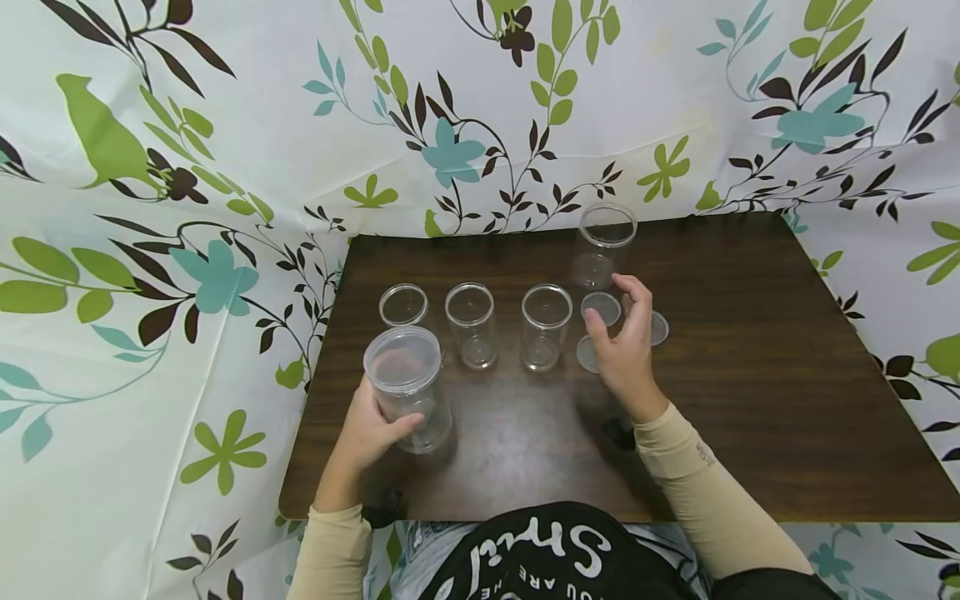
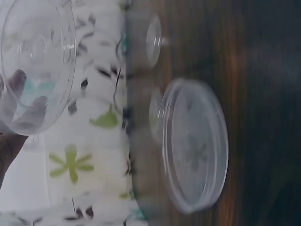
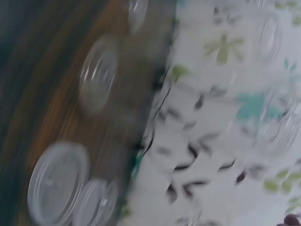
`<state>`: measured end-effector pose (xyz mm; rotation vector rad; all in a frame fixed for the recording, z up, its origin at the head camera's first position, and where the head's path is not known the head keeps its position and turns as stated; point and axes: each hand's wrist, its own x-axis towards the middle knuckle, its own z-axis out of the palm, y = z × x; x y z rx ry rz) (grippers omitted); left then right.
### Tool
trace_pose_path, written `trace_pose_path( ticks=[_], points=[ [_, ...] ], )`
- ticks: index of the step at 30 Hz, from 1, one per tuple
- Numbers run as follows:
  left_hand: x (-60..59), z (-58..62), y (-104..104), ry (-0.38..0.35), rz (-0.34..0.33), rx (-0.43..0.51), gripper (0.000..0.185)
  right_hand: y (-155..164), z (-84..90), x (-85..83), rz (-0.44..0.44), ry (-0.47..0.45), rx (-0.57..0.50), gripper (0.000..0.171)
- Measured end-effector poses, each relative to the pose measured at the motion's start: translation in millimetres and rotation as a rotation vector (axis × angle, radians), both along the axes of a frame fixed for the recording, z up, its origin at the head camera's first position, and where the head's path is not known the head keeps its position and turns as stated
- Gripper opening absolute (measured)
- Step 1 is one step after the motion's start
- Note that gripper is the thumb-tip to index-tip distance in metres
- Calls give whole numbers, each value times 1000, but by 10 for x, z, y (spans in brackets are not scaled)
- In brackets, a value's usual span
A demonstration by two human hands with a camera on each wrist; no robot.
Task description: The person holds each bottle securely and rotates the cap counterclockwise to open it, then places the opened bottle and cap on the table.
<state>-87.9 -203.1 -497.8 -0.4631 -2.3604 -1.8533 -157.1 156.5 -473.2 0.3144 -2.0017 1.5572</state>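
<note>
My left hand (image 1: pixel 375 429) grips a large clear jar (image 1: pixel 431 408) low at the table's left front, its thumb along the side. A frosted lid (image 1: pixel 405 358) covers the top. In the left wrist view, part of the left hand (image 2: pixel 8 148) shows at the left edge. My right hand (image 1: pixel 628 354) hovers over the small lids with thumb and fingers spread and nothing between them. One round lid (image 1: pixel 602 308) shows between thumb and fingertips; a second lid (image 1: pixel 587 354) lies nearer me, and a third lid (image 1: pixel 659 327) lies partly behind the hand.
Three small open jars stand in a row: the left jar (image 1: pixel 403 307), partly behind the held one, the middle jar (image 1: pixel 470 321) and the right jar (image 1: pixel 545 325). A larger open jar (image 1: pixel 603 246) stands at the table's back edge. Patterned cloth (image 1: pixel 480 108) hangs behind the brown table (image 1: pixel 750 375).
</note>
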Motion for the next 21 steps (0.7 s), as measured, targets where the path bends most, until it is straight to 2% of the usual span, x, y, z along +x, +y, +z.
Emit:
trace_pose_path(
  ticks=[3, 6, 9, 14, 18, 21],
  points=[
    [-13, -31, 136, 0, -30, -31, 84, -186, 43, 105, 110, 76, -9, 56],
    [-35, -42, 261, 14, -67, -47, 87, -311, 66, 186, 209, 102, 47, 67],
    [-67, -45, 376, 33, -112, -63, 93, -404, 91, 247, 317, 70, 125, 79],
    [-120, -86, 555, 38, -157, -94, 101, -528, 117, 309, 511, -30, 225, 88],
    [-177, -124, 681, 40, -180, -111, 99, -618, 65, 338, 659, -96, 190, 96],
    [-227, -143, 746, 44, -196, -109, 97, -666, 25, 342, 692, -121, 149, 98]
  ],
)
